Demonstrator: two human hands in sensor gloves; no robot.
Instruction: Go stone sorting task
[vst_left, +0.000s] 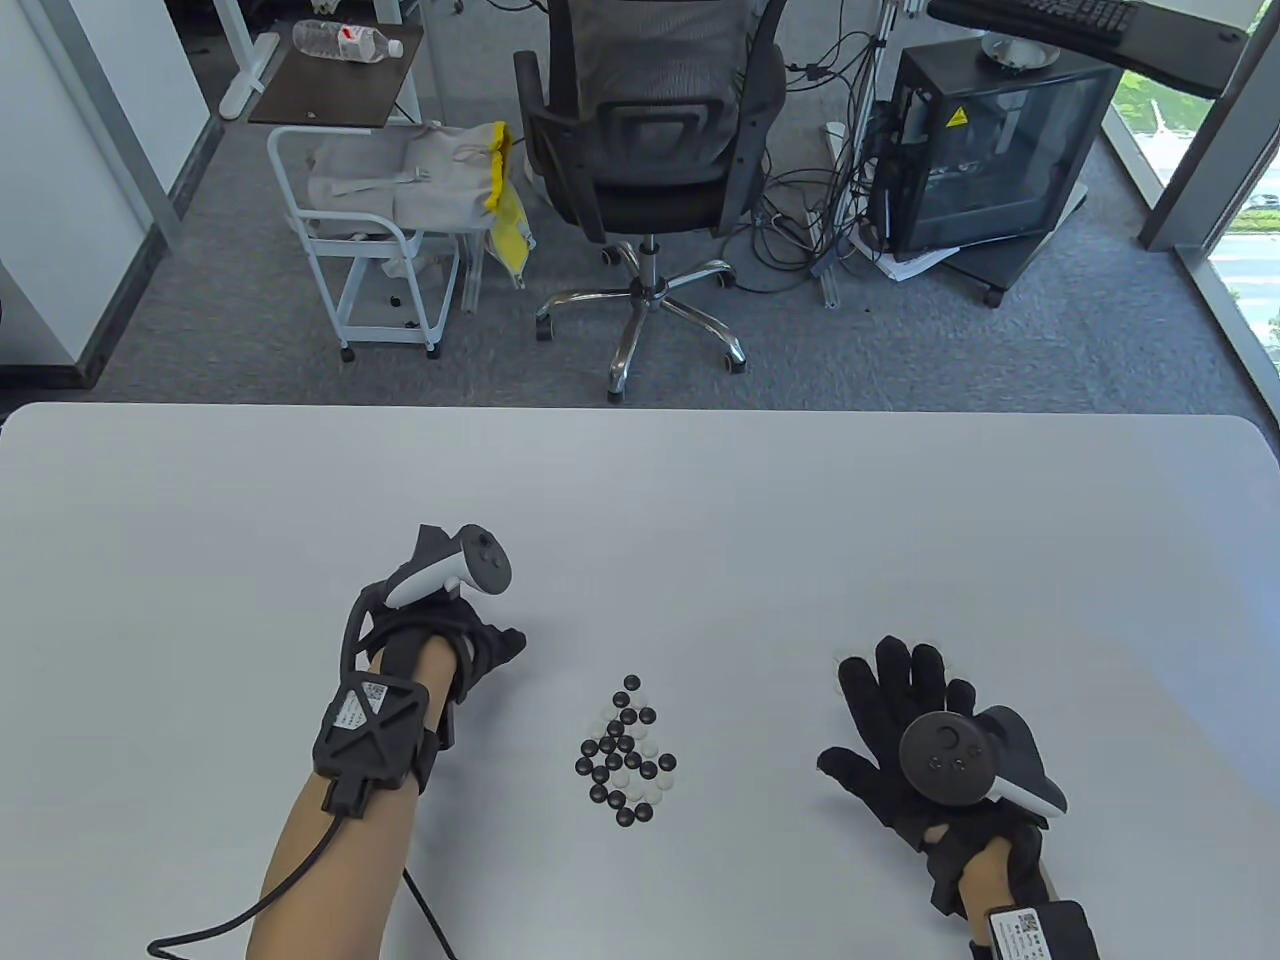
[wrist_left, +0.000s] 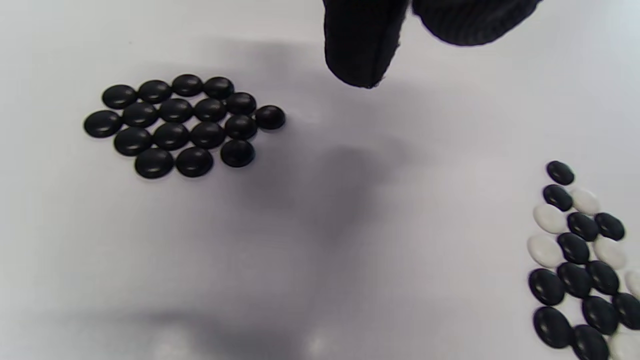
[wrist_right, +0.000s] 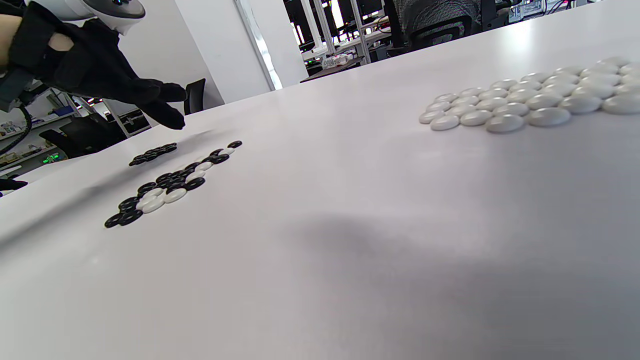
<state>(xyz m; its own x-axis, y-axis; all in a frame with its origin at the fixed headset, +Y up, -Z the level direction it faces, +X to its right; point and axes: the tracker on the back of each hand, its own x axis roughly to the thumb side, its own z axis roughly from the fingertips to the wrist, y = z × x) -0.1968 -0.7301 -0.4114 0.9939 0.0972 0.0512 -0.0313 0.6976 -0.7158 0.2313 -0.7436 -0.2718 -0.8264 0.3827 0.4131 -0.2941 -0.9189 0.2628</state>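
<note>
Stones (vst_left: 627, 750) heaped on white table (vst_left: 700, 500); both hands flat, empty; office chair (vst_left: 650, 150) behind

sorted cluster of glossy black round go stones (wrist_left: 182, 125) upper left of left wrist view: 16; two gloved hands; mixed black and white pile and white group too blurred to count

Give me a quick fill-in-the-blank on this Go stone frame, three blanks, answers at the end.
1. The sorted cluster under the left hand holds only ____ stones.
2. The sorted group near the right hand holds only ____ stones.
3. The mixed pile lies ____ the two hands on the table.

Answers: black; white; between
</note>
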